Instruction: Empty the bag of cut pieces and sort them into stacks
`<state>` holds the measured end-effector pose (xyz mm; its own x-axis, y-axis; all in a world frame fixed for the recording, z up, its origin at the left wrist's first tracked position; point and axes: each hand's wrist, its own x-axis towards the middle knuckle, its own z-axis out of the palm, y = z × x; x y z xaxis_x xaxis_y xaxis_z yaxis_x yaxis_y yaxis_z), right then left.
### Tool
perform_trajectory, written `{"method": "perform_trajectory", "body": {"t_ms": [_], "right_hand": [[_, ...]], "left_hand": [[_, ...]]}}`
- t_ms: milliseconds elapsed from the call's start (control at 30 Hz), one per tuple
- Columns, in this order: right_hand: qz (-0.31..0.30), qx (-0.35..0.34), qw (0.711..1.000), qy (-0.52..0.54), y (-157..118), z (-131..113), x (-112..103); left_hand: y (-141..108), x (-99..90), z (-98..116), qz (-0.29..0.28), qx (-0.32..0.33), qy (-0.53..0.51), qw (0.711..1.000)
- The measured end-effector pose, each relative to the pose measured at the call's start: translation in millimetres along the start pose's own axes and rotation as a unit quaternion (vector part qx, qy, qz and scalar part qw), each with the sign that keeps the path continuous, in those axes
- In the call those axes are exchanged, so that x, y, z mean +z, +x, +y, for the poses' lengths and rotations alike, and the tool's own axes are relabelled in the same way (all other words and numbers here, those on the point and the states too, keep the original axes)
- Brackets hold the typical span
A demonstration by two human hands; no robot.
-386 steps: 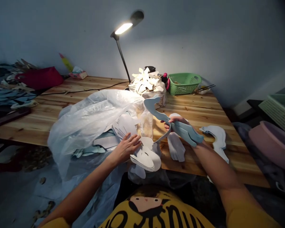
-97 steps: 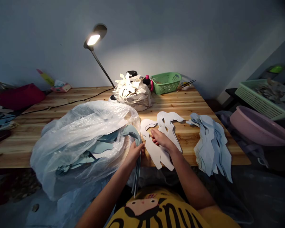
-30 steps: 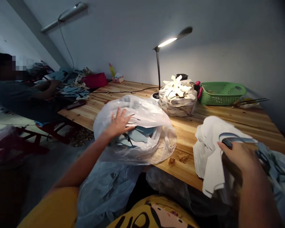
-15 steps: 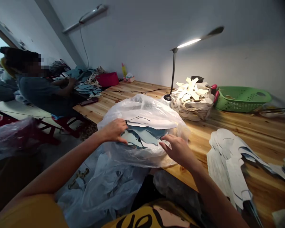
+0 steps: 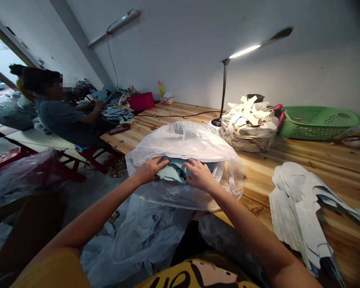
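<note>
L grip (image 5: 148,171) palm dn | R grip (image 5: 199,175) palm dn, bent | arms (image 5: 99,214) fwd

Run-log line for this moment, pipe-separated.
left hand: at mouth of bag | right hand: on blue pieces in bag | bag: on table, open | white pieces: right of bag | lamp: lit

Near the centre, a crinkled, translucent white plastic bag (image 5: 186,138) with a glossy sheen opens around flat, pale blue cut pieces (image 5: 171,172) that look matt and smooth. The tabletop of honey-coloured wood planks (image 5: 255,180) is smooth, with bold grain and a soft shine, and the curvy white cut pieces (image 5: 295,196) at right look matt and papery. At far right, the green, hole-patterned basket (image 5: 306,130) is smooth plastic.
</note>
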<state>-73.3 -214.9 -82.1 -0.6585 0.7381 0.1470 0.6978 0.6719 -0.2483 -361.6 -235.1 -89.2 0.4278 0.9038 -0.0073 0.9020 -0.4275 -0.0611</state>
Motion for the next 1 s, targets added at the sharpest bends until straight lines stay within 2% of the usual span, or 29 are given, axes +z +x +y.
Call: {"method": "perform_trajectory", "body": {"t_ms": [133,267,367,433,533,633,733,833,900,1000], "right_hand": [[0.030,-0.003,0.998,-0.047,23.7,21.4,-21.4],[0.045,0.013,0.992,-0.113,50.4,57.0,-44.8],[0.020,-0.008,0.996,-0.088,56.4,78.3,-58.0],[0.034,-0.041,0.997,-0.061,53.1,83.9,-62.2],[0.071,-0.053,0.996,-0.032,43.9,80.4,-60.3],[0.021,-0.078,0.997,-0.018,35.9,70.1,-48.7],[-0.035,-0.088,0.993,-0.074,31.5,58.0,-31.2],[-0.026,-0.059,0.990,-0.128,30.1,46.9,-18.4],[-0.019,-0.038,0.990,-0.134,29.4,41.1,-18.0],[-0.013,-0.037,0.991,-0.126,23.7,35.4,-31.0]], "left_hand": [[6.9,-8.1,-13.8,0.003,0.047,-0.081,0.996],[10.4,-11.0,-16.7,0.029,0.069,-0.134,0.988],[13.0,-11.6,-12.0,0.048,0.055,-0.135,0.988],[15.1,-13.6,-9.9,0.038,0.049,-0.142,0.988],[17.1,-17.3,-13.0,0.011,0.065,-0.153,0.986],[16.1,-17.0,-20.2,-0.005,0.077,-0.126,0.989],[12.9,-13.7,-22.2,-0.015,0.066,-0.077,0.995],[9.7,-14.8,-19.1,-0.004,0.054,-0.083,0.995],[7.7,-20.1,-19.3,0.001,0.038,-0.111,0.993],[4.8,-32.8,-27.4,0.000,-0.013,-0.142,0.990]]}}
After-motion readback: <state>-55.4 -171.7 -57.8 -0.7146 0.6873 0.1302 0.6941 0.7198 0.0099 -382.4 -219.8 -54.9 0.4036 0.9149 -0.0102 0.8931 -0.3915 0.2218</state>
